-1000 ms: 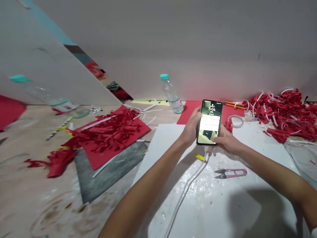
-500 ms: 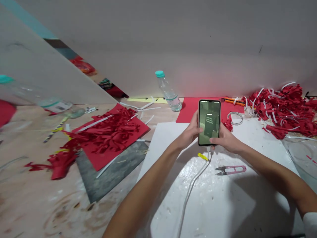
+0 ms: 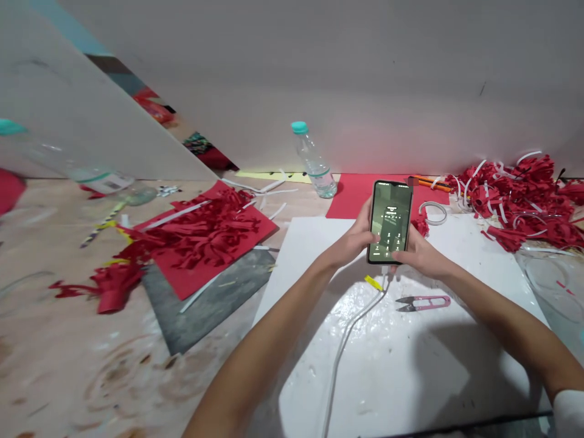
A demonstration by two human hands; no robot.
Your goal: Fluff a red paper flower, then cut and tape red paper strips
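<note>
A black smartphone [image 3: 390, 222] is held upright between both hands, its lit greenish screen showing a number keypad. My left hand [image 3: 356, 238] grips its left edge, with the thumb over the lower left of the screen. On the right edge, my right hand [image 3: 420, 250] has its thumb at the bottom right of the screen. A white cable [image 3: 340, 359] with a yellow tag [image 3: 374, 283] runs from the phone's lower end. Pink-handled thread snips [image 3: 424, 303] lie below the right hand on the white board [image 3: 392, 377].
Red cut-paper strips [image 3: 201, 234] lie on red paper at left, over a dark grey sheet [image 3: 182, 331]. A clear bottle [image 3: 314, 164] stands by the wall, another lies far left. Red paper tassels [image 3: 515, 201] are heaped at right, beside orange pencils [image 3: 433, 182].
The screen has gone from a text display to a number keypad. The phone now tilts slightly to the right, still in both hands. The whole view has shifted a little.
</note>
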